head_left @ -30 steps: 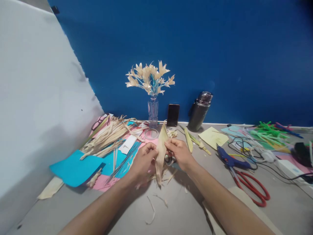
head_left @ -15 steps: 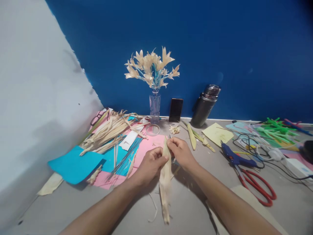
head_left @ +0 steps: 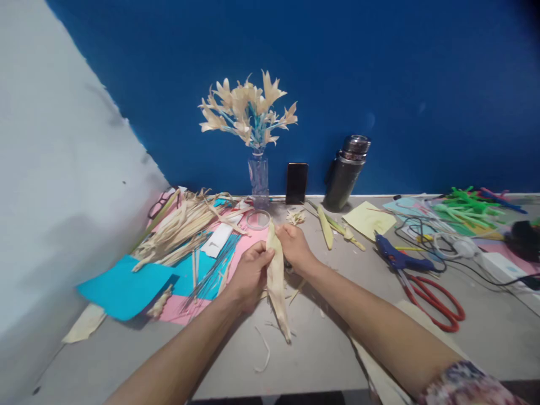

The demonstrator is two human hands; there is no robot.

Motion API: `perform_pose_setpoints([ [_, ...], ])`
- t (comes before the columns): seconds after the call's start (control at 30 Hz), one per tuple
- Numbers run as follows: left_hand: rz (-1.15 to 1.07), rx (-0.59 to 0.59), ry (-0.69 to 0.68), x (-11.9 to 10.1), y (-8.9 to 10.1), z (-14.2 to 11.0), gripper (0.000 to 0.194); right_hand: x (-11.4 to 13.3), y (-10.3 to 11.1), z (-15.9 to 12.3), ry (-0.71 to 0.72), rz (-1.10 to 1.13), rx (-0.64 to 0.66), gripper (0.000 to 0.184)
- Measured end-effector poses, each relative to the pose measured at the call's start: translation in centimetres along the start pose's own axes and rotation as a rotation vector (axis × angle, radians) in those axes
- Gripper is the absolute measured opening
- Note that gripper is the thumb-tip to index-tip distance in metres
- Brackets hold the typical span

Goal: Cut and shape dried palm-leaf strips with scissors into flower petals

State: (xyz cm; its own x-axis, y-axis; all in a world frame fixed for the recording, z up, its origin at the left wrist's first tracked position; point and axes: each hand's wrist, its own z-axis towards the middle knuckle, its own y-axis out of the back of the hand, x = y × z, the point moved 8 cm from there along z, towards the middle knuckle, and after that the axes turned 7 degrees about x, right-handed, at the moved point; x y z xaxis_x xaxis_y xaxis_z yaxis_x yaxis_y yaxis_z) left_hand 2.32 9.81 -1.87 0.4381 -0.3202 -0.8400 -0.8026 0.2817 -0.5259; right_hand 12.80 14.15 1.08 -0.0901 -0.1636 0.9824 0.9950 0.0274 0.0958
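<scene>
A blue wall [head_left: 413,84] backs the cluttered grey worktop [head_left: 316,354]; left fingers [head_left: 262,256] and right fingers [head_left: 288,232] pinch a pale husk [head_left: 276,281].

Husk [head_left: 276,275] before vase [head_left: 259,181], left of scissors [head_left: 434,305]; phone [head_left: 297,184] between vase, flask [head_left: 343,180].

I can't see some fingers of the left hand [head_left: 252,271] behind the pale husk [head_left: 276,278]. Beneath the right hand [head_left: 295,246], a small dark object [head_left: 288,267] is too covered for me to identify. The bottom edge crops the patterned sleeve [head_left: 464,382]; the right edge, a black item [head_left: 522,239].
</scene>
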Motion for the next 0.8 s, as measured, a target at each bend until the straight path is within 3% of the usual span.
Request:
perform_pose_setpoints([
  [0.5, -0.090, -0.109, -0.122, -2.1, 0.7, 0.2, 0.023, 1.5, -1.0, 5.5, 0.020, 0.138, 0.055, 0.034],
  [0.67, -0.021, -0.147, -0.133, -2.4, 1.3, 0.3, 0.029, 1.3, -0.5, 6.4, -0.056, 0.208, 0.143, 0.037],
  [0.8, 0.056, -0.210, -0.164, -2.3, 2.1, 0.2, 0.032, 0.6, 0.2, 5.2, -0.167, 0.201, 0.142, 0.040],
])
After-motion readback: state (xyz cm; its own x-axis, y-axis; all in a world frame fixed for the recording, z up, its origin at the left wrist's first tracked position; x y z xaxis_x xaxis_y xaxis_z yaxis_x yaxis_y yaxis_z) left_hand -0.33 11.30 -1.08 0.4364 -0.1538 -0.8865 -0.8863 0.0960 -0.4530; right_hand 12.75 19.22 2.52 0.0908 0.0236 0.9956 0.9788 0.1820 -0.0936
